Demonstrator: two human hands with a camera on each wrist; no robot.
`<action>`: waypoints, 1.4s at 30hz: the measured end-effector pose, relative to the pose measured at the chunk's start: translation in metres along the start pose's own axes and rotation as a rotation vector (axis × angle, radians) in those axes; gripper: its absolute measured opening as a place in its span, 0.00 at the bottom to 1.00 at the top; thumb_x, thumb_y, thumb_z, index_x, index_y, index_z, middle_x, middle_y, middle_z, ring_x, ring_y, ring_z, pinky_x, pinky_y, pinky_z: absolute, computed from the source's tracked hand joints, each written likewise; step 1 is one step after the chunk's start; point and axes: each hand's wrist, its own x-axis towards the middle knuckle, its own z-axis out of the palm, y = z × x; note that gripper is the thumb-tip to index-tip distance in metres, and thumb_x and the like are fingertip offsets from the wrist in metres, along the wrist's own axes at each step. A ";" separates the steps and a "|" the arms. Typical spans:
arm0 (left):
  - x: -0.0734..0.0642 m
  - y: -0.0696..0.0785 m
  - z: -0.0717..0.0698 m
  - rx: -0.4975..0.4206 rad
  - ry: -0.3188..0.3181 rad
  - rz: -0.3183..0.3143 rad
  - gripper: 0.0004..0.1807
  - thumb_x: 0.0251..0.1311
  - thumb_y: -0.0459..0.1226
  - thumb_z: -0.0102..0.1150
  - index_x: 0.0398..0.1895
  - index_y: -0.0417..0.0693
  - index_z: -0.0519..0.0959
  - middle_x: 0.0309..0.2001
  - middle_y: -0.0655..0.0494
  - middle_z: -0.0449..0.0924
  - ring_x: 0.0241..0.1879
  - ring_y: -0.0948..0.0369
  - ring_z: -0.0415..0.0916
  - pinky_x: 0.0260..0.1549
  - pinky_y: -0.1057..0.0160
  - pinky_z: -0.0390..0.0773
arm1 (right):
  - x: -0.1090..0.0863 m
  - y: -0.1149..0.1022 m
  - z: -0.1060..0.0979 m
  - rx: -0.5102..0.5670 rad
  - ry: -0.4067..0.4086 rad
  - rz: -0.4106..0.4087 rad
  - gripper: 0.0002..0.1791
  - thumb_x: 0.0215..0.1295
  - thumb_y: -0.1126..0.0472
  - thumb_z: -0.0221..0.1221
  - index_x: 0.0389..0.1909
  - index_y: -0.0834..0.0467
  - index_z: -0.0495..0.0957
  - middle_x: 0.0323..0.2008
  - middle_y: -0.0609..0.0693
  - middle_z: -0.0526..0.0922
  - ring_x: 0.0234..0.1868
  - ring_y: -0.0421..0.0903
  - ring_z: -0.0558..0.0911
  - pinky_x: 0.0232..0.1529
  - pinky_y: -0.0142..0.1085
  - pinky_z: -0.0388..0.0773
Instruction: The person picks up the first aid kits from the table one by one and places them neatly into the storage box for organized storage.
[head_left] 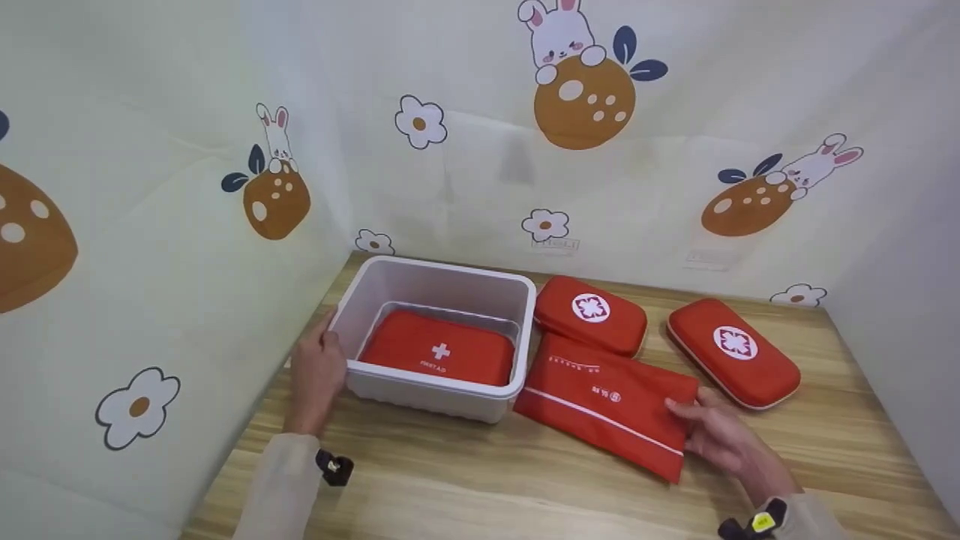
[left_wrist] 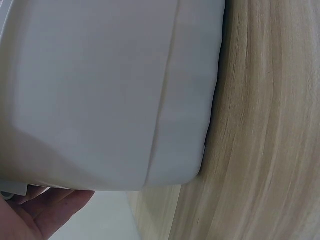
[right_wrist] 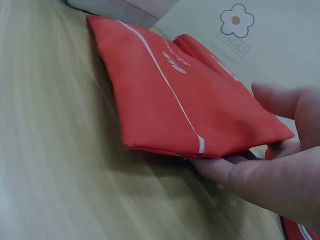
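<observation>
My left hand (head_left: 318, 367) grips the left side of a white plastic storage bin (head_left: 431, 401); in the left wrist view its fingers (left_wrist: 62, 212) curl at the bin's wall. Inside the bin lies a red first aid pouch (head_left: 420, 343) with a white cross. My right hand (head_left: 724, 439) pinches the right end of a flat red fabric pouch (head_left: 592, 397) with a white stripe, thumb above and fingers underneath. That end is raised off the table in the right wrist view, while the far end lies close to the bin.
A red hard-shell case (head_left: 551, 300) with a round white emblem sits right of the bin, partly behind the flat pouch. A similar red case (head_left: 772, 367) lies farther right. The wood-grain table (head_left: 450, 480) meets a printed curtain (head_left: 465, 180) at the back and sides.
</observation>
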 end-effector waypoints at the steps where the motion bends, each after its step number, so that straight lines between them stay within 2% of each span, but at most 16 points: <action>1: 0.000 0.000 0.000 0.000 -0.001 0.002 0.26 0.75 0.36 0.34 0.73 0.44 0.67 0.73 0.41 0.65 0.73 0.45 0.62 0.72 0.42 0.61 | 0.001 0.001 0.001 0.003 0.008 -0.004 0.22 0.75 0.65 0.51 0.62 0.45 0.57 0.51 0.43 0.83 0.54 0.45 0.82 0.58 0.49 0.79; 5: -0.001 0.001 0.000 -0.006 -0.003 0.003 0.26 0.75 0.36 0.34 0.74 0.44 0.66 0.74 0.41 0.65 0.72 0.45 0.64 0.71 0.42 0.62 | 0.004 0.005 0.008 -0.004 0.085 -0.022 0.28 0.69 0.70 0.55 0.62 0.47 0.56 0.50 0.42 0.83 0.53 0.43 0.82 0.57 0.45 0.81; 7: -0.001 0.001 0.000 -0.011 -0.006 -0.002 0.26 0.76 0.36 0.34 0.74 0.45 0.65 0.74 0.42 0.64 0.68 0.45 0.67 0.69 0.43 0.66 | 0.006 0.007 0.012 -0.016 0.137 -0.021 0.29 0.68 0.70 0.57 0.62 0.48 0.55 0.48 0.42 0.82 0.51 0.42 0.83 0.56 0.42 0.81; 9: -0.002 0.002 0.000 -0.013 -0.009 -0.007 0.26 0.76 0.36 0.34 0.74 0.45 0.65 0.74 0.43 0.63 0.67 0.46 0.68 0.67 0.44 0.67 | 0.007 0.009 0.015 -0.026 0.191 -0.006 0.30 0.67 0.69 0.59 0.63 0.52 0.56 0.45 0.42 0.82 0.49 0.42 0.83 0.53 0.41 0.82; 12: -0.002 0.003 0.000 -0.012 -0.016 -0.012 0.26 0.76 0.36 0.34 0.74 0.46 0.64 0.75 0.43 0.63 0.66 0.46 0.69 0.66 0.44 0.68 | 0.008 0.011 0.019 -0.035 0.230 0.025 0.29 0.66 0.66 0.61 0.64 0.58 0.57 0.42 0.43 0.84 0.46 0.43 0.85 0.51 0.41 0.84; 16: -0.002 0.002 0.001 -0.005 -0.011 0.004 0.26 0.76 0.36 0.34 0.74 0.44 0.65 0.74 0.43 0.64 0.70 0.46 0.67 0.69 0.43 0.66 | 0.008 0.012 0.022 -0.025 0.223 0.042 0.30 0.66 0.66 0.61 0.65 0.61 0.58 0.42 0.45 0.84 0.46 0.44 0.85 0.51 0.42 0.84; 22: -0.003 0.003 -0.001 -0.003 -0.007 0.012 0.26 0.76 0.36 0.34 0.74 0.44 0.65 0.74 0.43 0.64 0.69 0.46 0.67 0.69 0.44 0.66 | 0.005 0.013 0.023 0.029 0.212 0.071 0.36 0.67 0.67 0.60 0.69 0.57 0.50 0.48 0.47 0.80 0.50 0.46 0.82 0.56 0.46 0.82; 23: -0.003 0.003 -0.001 -0.002 -0.009 0.011 0.26 0.76 0.36 0.34 0.74 0.45 0.64 0.74 0.43 0.63 0.67 0.46 0.68 0.67 0.44 0.68 | 0.005 0.013 0.022 0.033 0.207 0.072 0.36 0.67 0.67 0.60 0.68 0.56 0.50 0.48 0.47 0.79 0.50 0.46 0.82 0.57 0.47 0.81; 25: -0.003 0.003 -0.001 0.003 -0.005 0.017 0.26 0.76 0.35 0.34 0.74 0.46 0.65 0.70 0.38 0.69 0.58 0.45 0.71 0.60 0.46 0.71 | 0.005 0.015 0.022 0.025 0.184 0.062 0.33 0.68 0.67 0.59 0.66 0.57 0.50 0.47 0.46 0.80 0.50 0.45 0.83 0.56 0.46 0.82; 28: -0.002 0.001 -0.001 0.002 0.006 0.041 0.26 0.75 0.34 0.35 0.74 0.45 0.66 0.67 0.35 0.71 0.47 0.46 0.69 0.51 0.49 0.69 | 0.004 0.017 0.020 0.020 0.144 0.038 0.30 0.69 0.68 0.57 0.63 0.57 0.51 0.46 0.46 0.80 0.49 0.44 0.84 0.55 0.45 0.83; 30: -0.002 0.000 0.000 0.002 0.010 0.052 0.26 0.75 0.34 0.35 0.73 0.44 0.67 0.66 0.34 0.72 0.45 0.46 0.68 0.50 0.50 0.69 | 0.004 0.019 0.020 0.022 0.128 0.022 0.29 0.69 0.69 0.56 0.63 0.56 0.51 0.46 0.45 0.81 0.49 0.44 0.84 0.55 0.45 0.83; 32: -0.002 0.000 0.000 -0.001 0.006 0.052 0.26 0.75 0.34 0.35 0.73 0.43 0.66 0.71 0.38 0.67 0.46 0.46 0.69 0.50 0.51 0.69 | 0.004 0.020 0.020 0.032 0.128 0.011 0.30 0.69 0.69 0.56 0.64 0.55 0.50 0.46 0.45 0.80 0.50 0.44 0.84 0.55 0.45 0.83; 36: -0.002 0.000 0.000 0.003 0.010 0.049 0.25 0.76 0.34 0.35 0.73 0.44 0.66 0.65 0.33 0.73 0.39 0.47 0.68 0.46 0.52 0.69 | 0.005 0.020 0.021 0.018 0.160 -0.004 0.31 0.69 0.68 0.56 0.64 0.55 0.50 0.47 0.44 0.80 0.50 0.43 0.83 0.55 0.44 0.83; 39: -0.002 0.001 0.000 -0.001 0.013 0.048 0.25 0.76 0.33 0.36 0.73 0.44 0.66 0.65 0.34 0.73 0.40 0.47 0.69 0.47 0.52 0.70 | 0.005 0.019 0.022 0.005 0.189 -0.001 0.31 0.69 0.67 0.57 0.65 0.54 0.50 0.47 0.43 0.79 0.50 0.42 0.83 0.55 0.42 0.83; 42: -0.002 0.002 0.000 -0.002 -0.003 0.031 0.25 0.76 0.34 0.35 0.74 0.45 0.65 0.73 0.40 0.65 0.50 0.47 0.71 0.52 0.50 0.70 | 0.004 0.017 0.023 0.005 0.202 0.000 0.31 0.69 0.66 0.57 0.66 0.53 0.51 0.48 0.42 0.80 0.50 0.42 0.82 0.55 0.42 0.82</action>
